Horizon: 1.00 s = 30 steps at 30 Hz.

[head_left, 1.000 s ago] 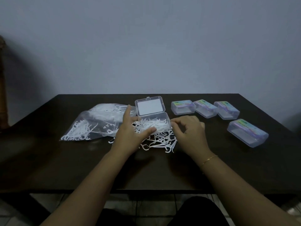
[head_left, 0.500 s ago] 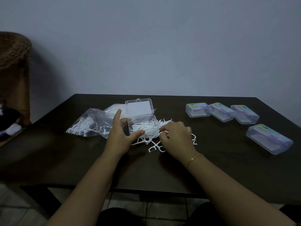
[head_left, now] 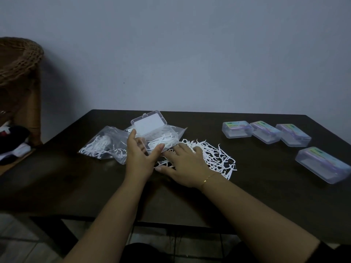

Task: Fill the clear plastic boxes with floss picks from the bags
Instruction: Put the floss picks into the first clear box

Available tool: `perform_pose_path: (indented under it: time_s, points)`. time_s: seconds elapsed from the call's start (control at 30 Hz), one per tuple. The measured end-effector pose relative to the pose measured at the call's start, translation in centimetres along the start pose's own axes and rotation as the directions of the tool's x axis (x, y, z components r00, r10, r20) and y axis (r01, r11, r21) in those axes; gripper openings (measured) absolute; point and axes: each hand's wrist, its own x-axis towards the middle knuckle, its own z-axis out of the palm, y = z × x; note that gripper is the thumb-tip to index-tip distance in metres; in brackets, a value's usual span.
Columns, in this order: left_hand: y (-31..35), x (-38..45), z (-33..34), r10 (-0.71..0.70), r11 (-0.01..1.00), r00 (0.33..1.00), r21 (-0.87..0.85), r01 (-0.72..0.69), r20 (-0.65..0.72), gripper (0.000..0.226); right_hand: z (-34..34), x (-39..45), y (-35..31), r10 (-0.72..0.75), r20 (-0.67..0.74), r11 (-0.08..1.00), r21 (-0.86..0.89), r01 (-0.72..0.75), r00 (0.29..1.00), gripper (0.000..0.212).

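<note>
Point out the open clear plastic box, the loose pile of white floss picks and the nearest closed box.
Open clear plastic box (head_left: 149,123), head view, on its raised lid.
Loose pile of white floss picks (head_left: 216,158), head view, on the pile's middle.
Nearest closed clear plastic box (head_left: 322,167), head view, on its top face.

Left hand (head_left: 139,158) curled, right hand (head_left: 187,167) flat

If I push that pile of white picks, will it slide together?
Probably not. The loose floss picks lie tangled and spread on the dark table, so they look light and would likely scatter. Their hooked ends might snag, dragging small clumps along.
</note>
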Motion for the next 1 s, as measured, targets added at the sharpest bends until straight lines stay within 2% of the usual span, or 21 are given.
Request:
perform_pose_path:
  time_s: [0.2, 0.37, 0.53, 0.73, 1.0]
  points:
    - [-0.4, 0.1, 0.1, 0.016, 1.000, 1.000, 0.017, -0.016, 0.022, 0.089, 1.1, 0.7, -0.2, 0.059, 0.105, 0.998, -0.028, -0.056, 0.993, 0.053]
    - [0.2, -0.1, 0.1, 0.071, 0.972, 0.995, 0.218, -0.086, 0.075, 0.079, 0.8, 0.0, 0.9, 0.100, 0.109, 0.995, -0.030, -0.098, 0.989, 0.046]
    - [0.8, -0.5, 0.0, 0.081, 0.923, 0.982, 0.359, -0.139, 0.173, 0.069, 0.2, -0.8, 3.6, 0.210, 0.112, 0.978, -0.046, -0.206, 0.971, 0.050]
    - [0.8, -0.7, -0.2, 0.054, 0.897, 0.961, 0.409, -0.165, 0.270, 0.071, -0.6, -2.1, 6.6, 0.308, 0.117, 0.951, -0.034, -0.306, 0.944, 0.048]
    - [0.8, -1.1, -0.2, 0.011, 0.854, 0.934, 0.482, -0.195, 0.357, 0.077, -0.8, -2.7, 7.6, 0.329, 0.095, 0.944, -0.054, -0.325, 0.940, 0.049]
